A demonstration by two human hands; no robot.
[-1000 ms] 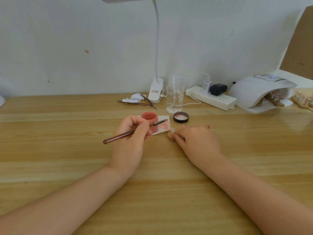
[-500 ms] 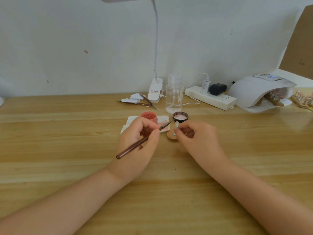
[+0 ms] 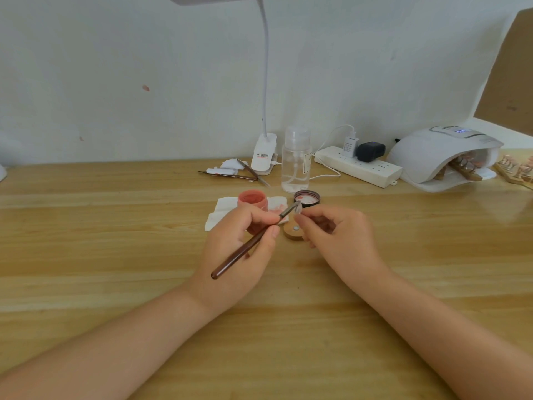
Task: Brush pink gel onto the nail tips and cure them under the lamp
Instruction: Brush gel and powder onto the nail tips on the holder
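Tabletop nail tip point(image 3: 298, 209) half-hidden behind brush point(image 3: 250, 243)

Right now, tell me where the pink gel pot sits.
In the head view, the pink gel pot stands open on the stained white tissue, just beyond the left hand and left of its black lid.

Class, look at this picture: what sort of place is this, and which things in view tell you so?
Probably a home or hobby nail-art workstation, not a full salon. A nail curing lamp stands on the wooden table, a pot of pink gel sits open, and the left hand holds a fine brush.
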